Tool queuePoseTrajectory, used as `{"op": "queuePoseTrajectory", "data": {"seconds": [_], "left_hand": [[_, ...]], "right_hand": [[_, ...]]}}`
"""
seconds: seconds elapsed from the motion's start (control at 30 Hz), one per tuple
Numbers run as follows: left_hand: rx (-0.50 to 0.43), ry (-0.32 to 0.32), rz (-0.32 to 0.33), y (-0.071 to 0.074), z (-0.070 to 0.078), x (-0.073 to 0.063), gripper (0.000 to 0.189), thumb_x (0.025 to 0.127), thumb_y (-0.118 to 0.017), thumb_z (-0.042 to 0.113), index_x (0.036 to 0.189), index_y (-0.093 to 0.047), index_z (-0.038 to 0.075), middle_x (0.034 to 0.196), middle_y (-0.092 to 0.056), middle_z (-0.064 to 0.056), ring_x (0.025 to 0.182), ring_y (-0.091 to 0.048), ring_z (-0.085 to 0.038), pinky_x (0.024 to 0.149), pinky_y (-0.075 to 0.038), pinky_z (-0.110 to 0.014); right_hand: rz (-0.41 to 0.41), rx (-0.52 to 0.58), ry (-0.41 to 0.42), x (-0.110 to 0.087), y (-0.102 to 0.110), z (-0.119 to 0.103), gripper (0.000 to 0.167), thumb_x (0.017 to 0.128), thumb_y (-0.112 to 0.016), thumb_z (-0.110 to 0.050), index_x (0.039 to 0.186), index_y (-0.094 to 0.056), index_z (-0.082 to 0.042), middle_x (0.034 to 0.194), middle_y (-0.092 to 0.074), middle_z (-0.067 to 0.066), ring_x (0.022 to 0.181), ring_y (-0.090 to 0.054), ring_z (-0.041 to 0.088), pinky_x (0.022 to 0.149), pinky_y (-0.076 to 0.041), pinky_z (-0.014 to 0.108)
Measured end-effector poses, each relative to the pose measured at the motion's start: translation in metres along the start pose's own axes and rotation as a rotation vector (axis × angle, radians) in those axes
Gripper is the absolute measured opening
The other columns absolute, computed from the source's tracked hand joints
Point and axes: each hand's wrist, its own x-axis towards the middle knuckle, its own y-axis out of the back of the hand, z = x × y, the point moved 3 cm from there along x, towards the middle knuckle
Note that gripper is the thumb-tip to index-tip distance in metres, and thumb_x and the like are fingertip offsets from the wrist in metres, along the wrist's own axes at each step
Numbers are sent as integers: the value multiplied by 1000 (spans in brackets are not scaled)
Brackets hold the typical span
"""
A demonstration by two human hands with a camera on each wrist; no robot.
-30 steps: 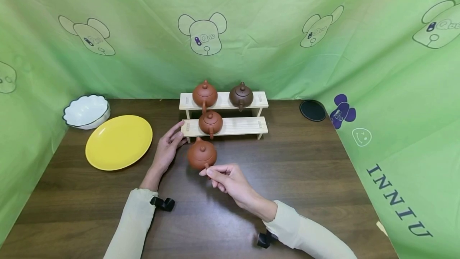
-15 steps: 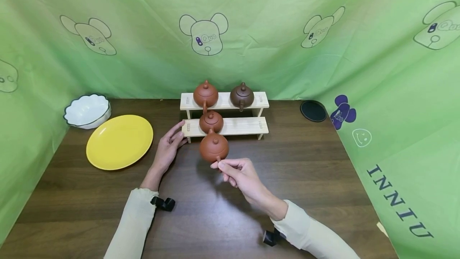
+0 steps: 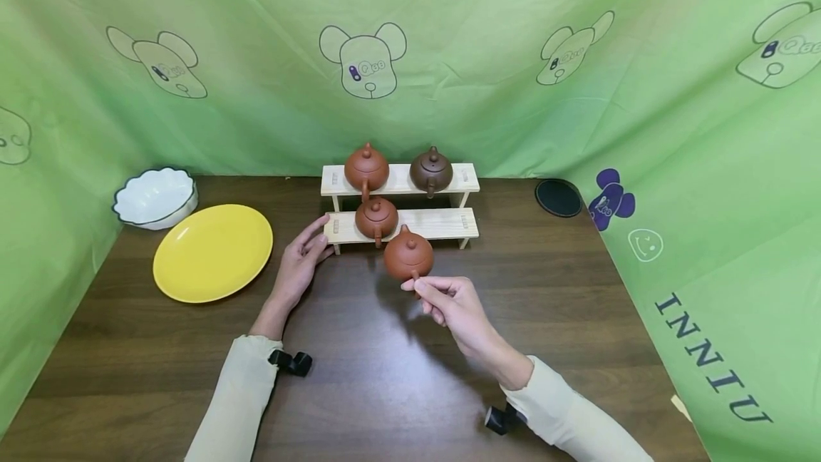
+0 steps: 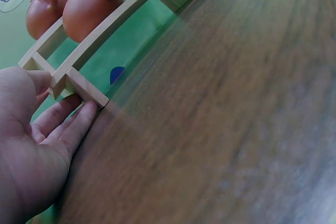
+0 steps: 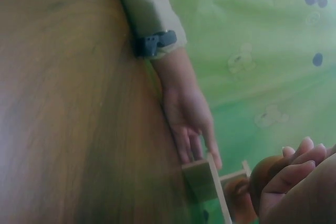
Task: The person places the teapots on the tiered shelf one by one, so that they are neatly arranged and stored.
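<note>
With thumb and fingers, my right hand (image 3: pixel 458 309) pinches the handle of a reddish-brown clay teapot (image 3: pixel 408 257), held in front of the lower step with its spout pointing away from me. My left hand (image 3: pixel 298 269) holds the left end of a two-step wooden display stand (image 3: pixel 436 223), its fingers against the end leg in the left wrist view. On the lower step sits a smaller reddish teapot (image 3: pixel 376 218). The upper step bears another reddish teapot (image 3: pixel 366 168) on the left and a dark brown teapot (image 3: pixel 431 170) on the right.
A yellow plate (image 3: pixel 213 254) lies to the left on the brown table (image 3: pixel 359 391), with a white scalloped bowl (image 3: pixel 157 198) behind it. At the back right is a black round coaster (image 3: pixel 559 197). Green printed cloth (image 3: pixel 256 113) surrounds the table's back and sides.
My right hand has carried its teapot rightward and slightly farther from me, past the smaller teapot's front. My left hand has stayed at the stand's end.
</note>
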Motion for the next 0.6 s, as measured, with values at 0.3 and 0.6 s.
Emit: {"op": "queuePoseTrajectory", "data": {"seconds": [0.3,0.6], "left_hand": [[9,5,-1,1,-1,0,50,119,-52,9,168,-47,2,168,-49,-20,124,-66,4,108,-61,-23],[4,4,-3,1,-1,0,50,119,-53,9,168,-47,3,169,-48,-18,126,-65,3,109,-61,-25]], "right_hand": [[73,13,5,8,19,10,31,111,-67,-12,122,-76,15,68,-58,-6,57,-40,3,50,-30,13],[141,17,51,20,34,19,26,111,-67,-9,117,-78,14,69,-57,-5,56,-41,3,48,-31,12]]}}
